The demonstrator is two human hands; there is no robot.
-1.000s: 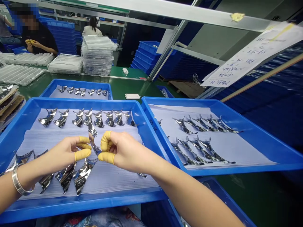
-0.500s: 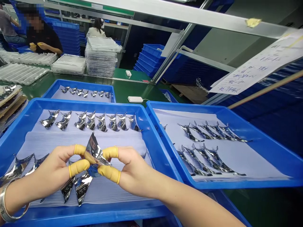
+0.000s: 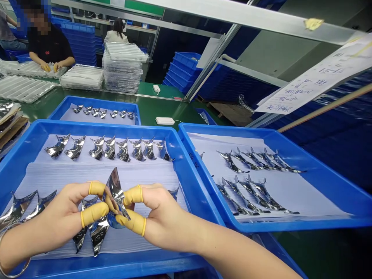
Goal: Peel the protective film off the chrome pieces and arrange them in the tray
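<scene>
Between my two hands is a shiny, curved chrome-like piece (image 3: 115, 190) with a pointed upper tip. My left hand (image 3: 71, 211) pinches its left side with thumb and forefinger, both in yellow finger cots. On the other side my right hand (image 3: 158, 215) grips its lower right edge, also in yellow cots. Both hands are above a blue tray (image 3: 139, 260) lined with white paper. A row of similar chrome pieces (image 3: 124, 150) lies along the tray's far side. Nearer pieces (image 3: 99, 234) lie below my hands, partly hidden by them.
To the right, another blue tray (image 3: 328, 201) holds two rows of longer chrome pieces. A smaller blue tray (image 3: 65, 110) lies behind. Clear plastic trays (image 3: 123, 69) are stacked at the back, near a seated co-worker (image 3: 50, 42). Handwritten paper (image 3: 314, 79) hangs upper right.
The chrome piece has turned in my fingers, its face now more edge-on, and sits slightly lower. The co-worker's hands have lowered onto the plastic trays.
</scene>
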